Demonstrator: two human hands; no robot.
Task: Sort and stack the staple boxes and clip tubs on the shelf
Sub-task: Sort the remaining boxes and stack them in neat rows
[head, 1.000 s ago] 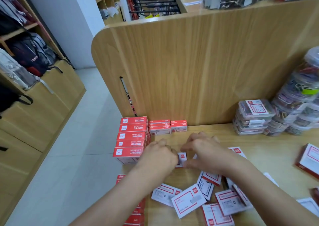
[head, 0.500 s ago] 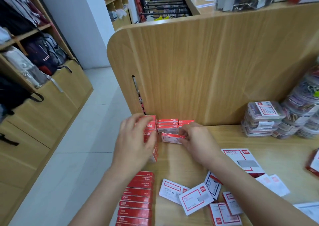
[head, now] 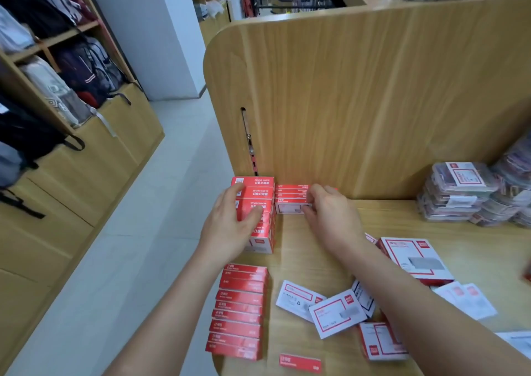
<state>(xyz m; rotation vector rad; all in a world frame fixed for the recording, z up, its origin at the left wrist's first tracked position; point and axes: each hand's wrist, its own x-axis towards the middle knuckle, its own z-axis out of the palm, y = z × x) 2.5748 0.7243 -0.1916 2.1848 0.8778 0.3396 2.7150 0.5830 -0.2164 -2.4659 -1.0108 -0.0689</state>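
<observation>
A tall stack of red staple boxes (head: 260, 187) stands at the shelf's back left corner. My left hand (head: 234, 223) rests on its front with the fingers spread. Right beside it is a lower pile of small red staple boxes (head: 290, 194) against the wooden back panel. My right hand (head: 330, 210) pinches the front box of that pile, the white-faced one (head: 288, 208). A second red stack (head: 240, 309) lies nearer me at the left edge. Loose white-and-red boxes (head: 336, 312) are scattered in front. Clear clip tubs (head: 457, 191) are stacked at the right.
The wooden shelf top (head: 402, 220) ends at a rounded left edge above the tiled floor. An upright wooden panel (head: 373, 102) closes the back. A bigger white-and-red box (head: 413, 260) lies right of my right forearm. Backpacks hang on shelving across the aisle at left.
Both hands moved from the loose boxes near me to the back corner. My right hand carried a small box to the low pile and pushed it in against the other boxes.
</observation>
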